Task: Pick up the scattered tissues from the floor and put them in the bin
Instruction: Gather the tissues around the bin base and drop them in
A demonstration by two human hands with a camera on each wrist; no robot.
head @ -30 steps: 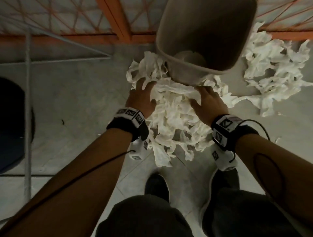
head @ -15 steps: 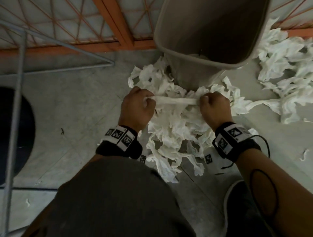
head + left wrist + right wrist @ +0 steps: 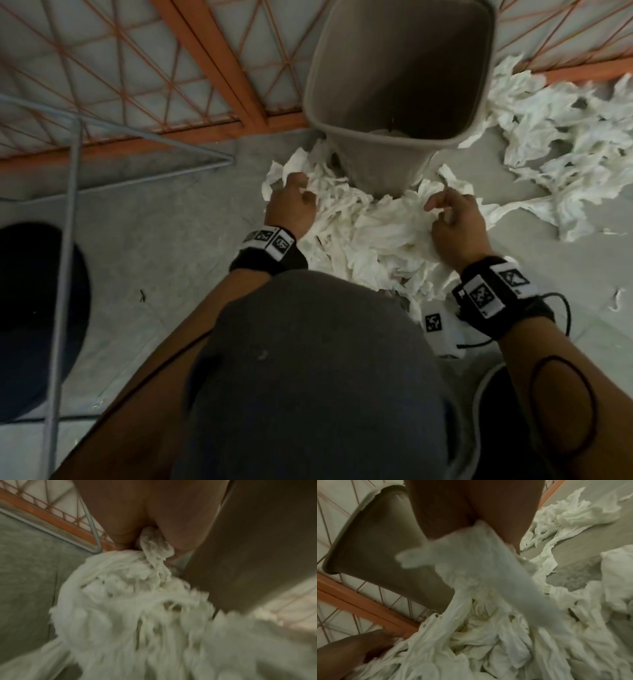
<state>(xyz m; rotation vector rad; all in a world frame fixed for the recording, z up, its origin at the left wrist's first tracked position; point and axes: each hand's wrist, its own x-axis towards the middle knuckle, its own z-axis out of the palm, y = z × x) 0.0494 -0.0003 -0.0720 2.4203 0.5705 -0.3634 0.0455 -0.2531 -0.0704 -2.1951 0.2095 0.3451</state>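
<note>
- A dark round object [image 3: 37, 315] lies on the floor [image 3: 164, 219] at 9 o'clock of the head view, with a thin grey metal frame [image 3: 65, 240] crossing above it.
- An orange lattice panel [image 3: 137, 68] runs along the far edge, from 10 to 12 o'clock.
- The left hand [image 3: 291, 205] sits on the left edge of the tissues [image 3: 363, 236]; the left wrist view shows a twist of tissue pinched between its fingers [image 3: 185, 524].
- Its wristband [image 3: 270, 241] bears black-and-white square marker tags; no readable writing on them.
- The tissues form a crumpled white heap on the floor at the centre, touching the foot of the bin.
- The bin [image 3: 400, 137], grey-brown and open-topped, stands at 12 o'clock against the panel; something pale shows low inside, unclear what.
- The right hand [image 3: 455, 222] is on the right edge of the heap, fingers curled, gripping a strip of tissue that hangs from it in the right wrist view.
- Its wristband [image 3: 493, 291] carries the same kind of marker tags, and a black cable loops off it.
- More tissues [image 3: 568, 137] lie spread on the floor at 2 o'clock, right of the bin.
</note>
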